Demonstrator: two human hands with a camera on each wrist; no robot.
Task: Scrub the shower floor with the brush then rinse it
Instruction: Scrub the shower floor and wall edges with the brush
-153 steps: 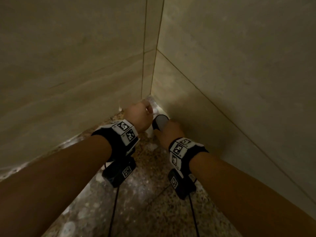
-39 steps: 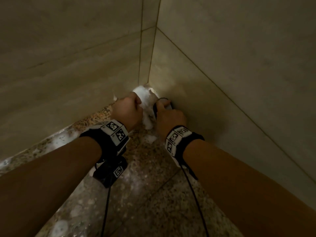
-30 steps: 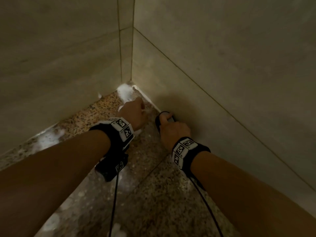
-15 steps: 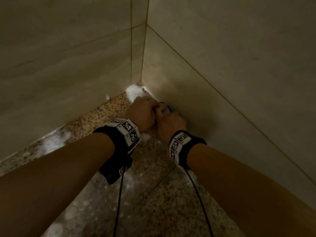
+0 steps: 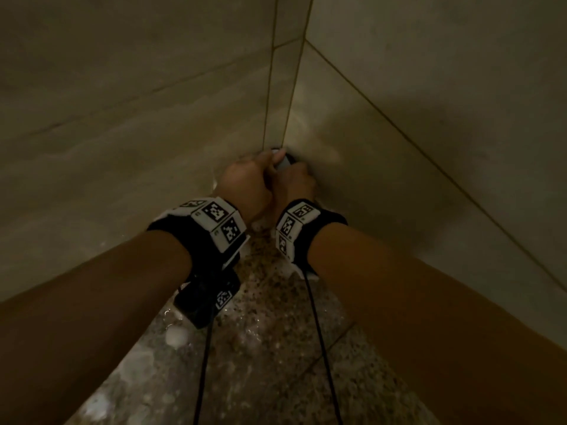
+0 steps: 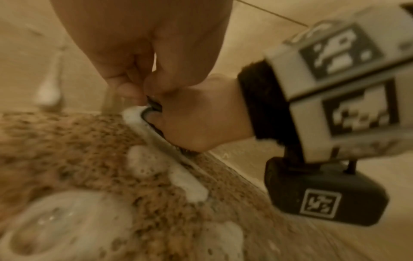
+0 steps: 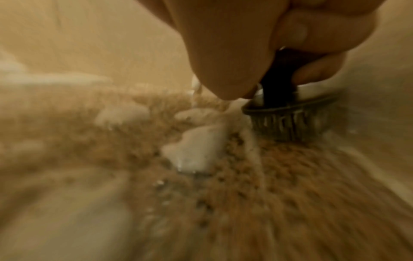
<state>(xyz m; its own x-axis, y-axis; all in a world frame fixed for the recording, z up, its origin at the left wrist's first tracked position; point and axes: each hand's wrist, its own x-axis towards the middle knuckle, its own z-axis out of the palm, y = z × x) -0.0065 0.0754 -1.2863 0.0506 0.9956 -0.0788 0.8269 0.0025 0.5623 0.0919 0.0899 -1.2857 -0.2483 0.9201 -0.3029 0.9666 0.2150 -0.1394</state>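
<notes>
In the head view both hands meet in the corner of the shower. My right hand (image 5: 297, 183) grips the brush (image 5: 283, 162) by its dark handle (image 7: 277, 76). The bristles (image 7: 288, 123) press on the speckled stone floor (image 5: 276, 348) against the right wall. My left hand (image 5: 245, 185) curls over the front end of the brush (image 6: 156, 136), its fingers (image 6: 129, 88) pinching the rim. White foam (image 7: 196, 146) lies beside the brush, and more foam (image 6: 187, 183) clings along its edge. Most of the brush is hidden under the hands.
Two beige tiled walls (image 5: 153, 118) meet right behind the hands, and the right wall (image 5: 429, 133) runs close along my right forearm. Foam blobs (image 5: 177, 335) and wet patches lie on the floor nearer to me. Wrist cables (image 5: 319, 332) hang down.
Both hands have pushed the brush forward into the very corner, over the foam patch seen there before. The left hand has closed in against the right hand on the brush.
</notes>
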